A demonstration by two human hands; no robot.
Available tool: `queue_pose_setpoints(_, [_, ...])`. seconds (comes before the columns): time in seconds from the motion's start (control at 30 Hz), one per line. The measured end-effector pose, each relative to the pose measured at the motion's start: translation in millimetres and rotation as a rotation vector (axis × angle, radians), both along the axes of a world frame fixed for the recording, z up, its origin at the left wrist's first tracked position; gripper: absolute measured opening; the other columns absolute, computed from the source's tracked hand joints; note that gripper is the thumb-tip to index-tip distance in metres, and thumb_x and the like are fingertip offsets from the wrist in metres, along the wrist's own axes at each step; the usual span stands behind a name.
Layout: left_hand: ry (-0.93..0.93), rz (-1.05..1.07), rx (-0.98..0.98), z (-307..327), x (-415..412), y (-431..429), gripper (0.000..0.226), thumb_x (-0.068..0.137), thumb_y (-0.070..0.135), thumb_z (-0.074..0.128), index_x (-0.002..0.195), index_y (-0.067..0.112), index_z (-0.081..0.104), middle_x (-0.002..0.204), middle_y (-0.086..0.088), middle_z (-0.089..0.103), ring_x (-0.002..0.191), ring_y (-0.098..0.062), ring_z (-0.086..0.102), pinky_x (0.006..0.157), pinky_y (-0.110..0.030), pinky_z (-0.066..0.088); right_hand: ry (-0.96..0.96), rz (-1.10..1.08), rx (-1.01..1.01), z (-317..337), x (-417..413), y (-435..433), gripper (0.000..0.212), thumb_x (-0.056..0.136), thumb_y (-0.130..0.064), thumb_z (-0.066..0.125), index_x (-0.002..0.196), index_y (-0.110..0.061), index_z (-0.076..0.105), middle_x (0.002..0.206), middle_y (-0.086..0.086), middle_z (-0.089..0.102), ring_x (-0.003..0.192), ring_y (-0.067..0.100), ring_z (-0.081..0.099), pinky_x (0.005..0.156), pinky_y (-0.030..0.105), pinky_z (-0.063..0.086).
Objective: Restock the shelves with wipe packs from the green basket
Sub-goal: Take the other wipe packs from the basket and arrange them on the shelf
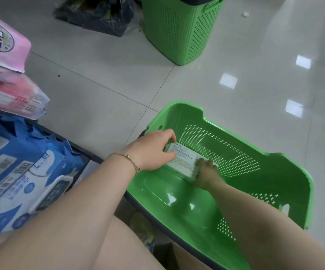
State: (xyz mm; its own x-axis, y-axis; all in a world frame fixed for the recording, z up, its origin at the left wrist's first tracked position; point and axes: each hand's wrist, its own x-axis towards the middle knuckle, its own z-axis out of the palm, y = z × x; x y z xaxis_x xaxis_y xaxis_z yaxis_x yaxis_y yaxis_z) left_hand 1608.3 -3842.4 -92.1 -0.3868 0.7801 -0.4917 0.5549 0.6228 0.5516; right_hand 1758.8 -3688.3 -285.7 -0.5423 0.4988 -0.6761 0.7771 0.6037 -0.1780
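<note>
A pale tiled floor (103,78) fills most of the view, with bright light reflections on the right. A green basket (274,172) lies tipped on its side on the floor at lower right, its open mouth facing the camera. A second, taller green bin (177,32) stands upright near the top. On the left, blue wipe packs (21,172) sit on a low shelf, with pink packs (7,90) stacked above them. Both bare arms reach into the tipped basket. Inside it lies one white wipe pack (183,162). The left hand (154,151), with a thin bracelet at the wrist, has its fingers closed around the pack's left end. The right hand (206,174) is blurred, fingers curled on the pack's right end.
</note>
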Motion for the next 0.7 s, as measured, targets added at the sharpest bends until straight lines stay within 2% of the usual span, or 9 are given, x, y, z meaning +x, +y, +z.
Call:
queue_pose_setpoints(0.07, [-0.008, -0.021, -0.015, -2, 0, 1, 0.035, 0.093, 0.033, 0.053, 0.126, 0.023, 0.043, 0.110, 0.005, 0.051, 0.070, -0.002, 0.046, 0.067, -0.025, 0.044, -0.006, -0.013, -0.002, -3, 1, 0, 0.074, 0.073, -0.010, 0.069, 0.132, -0.026, 0.026, 0.130, 0.011, 0.032, 0.117, 0.028, 0.040, 0.092, 0.042, 0.051])
queue_pose_setpoints(0.13, [-0.016, -0.022, -0.026, -1, 0, 2, 0.036, 0.094, 0.032, 0.054, 0.126, 0.022, 0.042, 0.108, 0.005, 0.052, 0.070, -0.003, 0.047, 0.066, -0.026, 0.045, -0.020, 0.008, 0.021, -5, 1, 0, 0.087, 0.071, -0.011, 0.072, 0.138, -0.023, 0.019, 0.131, 0.012, 0.033, 0.116, 0.029, 0.043, 0.092, 0.042, 0.051])
queue_pose_setpoints(0.23, [-0.023, -0.016, -0.047, 1, 0, 2, 0.034, 0.094, 0.032, 0.054, 0.124, 0.021, 0.043, 0.103, 0.006, 0.053, 0.081, -0.015, 0.058, 0.077, -0.035, 0.053, -0.120, 0.133, 0.120, -7, 4, 0, 0.107, 0.069, -0.028, 0.078, 0.147, -0.013, 0.007, 0.137, 0.014, 0.030, 0.127, 0.031, 0.035, 0.105, 0.049, 0.037])
queue_pose_setpoints(0.3, [-0.021, -0.012, -0.057, 1, 0, 3, 0.034, 0.094, 0.032, 0.053, 0.124, 0.022, 0.044, 0.103, 0.005, 0.054, 0.090, -0.020, 0.061, 0.082, -0.039, 0.053, -0.169, 0.197, 0.165, -8, 6, 0, 0.119, 0.063, -0.035, 0.083, 0.148, -0.013, 0.003, 0.142, 0.016, 0.025, 0.132, 0.034, 0.027, 0.108, 0.054, 0.030])
queue_pose_setpoints(0.37, [-0.009, -0.013, -0.057, -1, 1, 5, 0.034, 0.093, 0.033, 0.053, 0.125, 0.023, 0.044, 0.105, 0.003, 0.055, 0.083, -0.017, 0.059, 0.080, -0.039, 0.052, -0.188, 0.196, 0.163, -9, 7, 0, 0.126, 0.061, -0.032, 0.085, 0.148, -0.015, -0.003, 0.147, 0.020, 0.019, 0.136, 0.039, 0.022, 0.109, 0.057, 0.026])
queue_pose_setpoints(0.43, [-0.003, -0.016, -0.054, -4, 2, 7, 0.034, 0.093, 0.034, 0.052, 0.124, 0.024, 0.045, 0.106, 0.000, 0.057, 0.074, -0.014, 0.054, 0.077, -0.039, 0.052, -0.207, 0.207, 0.171, -10, 7, -2, 0.122, 0.066, -0.027, 0.082, 0.148, -0.013, -0.007, 0.150, 0.023, 0.017, 0.138, 0.041, 0.018, 0.111, 0.059, 0.023])
queue_pose_setpoints(0.53, [0.013, -0.018, -0.062, -7, 2, 7, 0.034, 0.093, 0.035, 0.052, 0.124, 0.025, 0.045, 0.106, 0.004, 0.054, 0.079, -0.015, 0.054, 0.075, -0.036, 0.051, -0.204, 0.224, 0.222, -8, 6, -9, 0.109, 0.072, -0.022, 0.075, 0.147, -0.009, -0.004, 0.145, 0.026, 0.024, 0.136, 0.042, 0.023, 0.112, 0.057, 0.022])
queue_pose_setpoints(0.7, [0.072, -0.055, -0.068, -6, 4, 8, 0.035, 0.094, 0.032, 0.050, 0.127, 0.023, 0.044, 0.106, 0.006, 0.045, 0.092, -0.016, 0.054, 0.076, -0.031, 0.045, -0.194, 0.186, 0.151, 9, -10, -11, 0.089, 0.065, -0.032, 0.073, 0.138, -0.017, 0.024, 0.131, 0.017, 0.040, 0.122, 0.037, 0.040, 0.106, 0.057, 0.032])
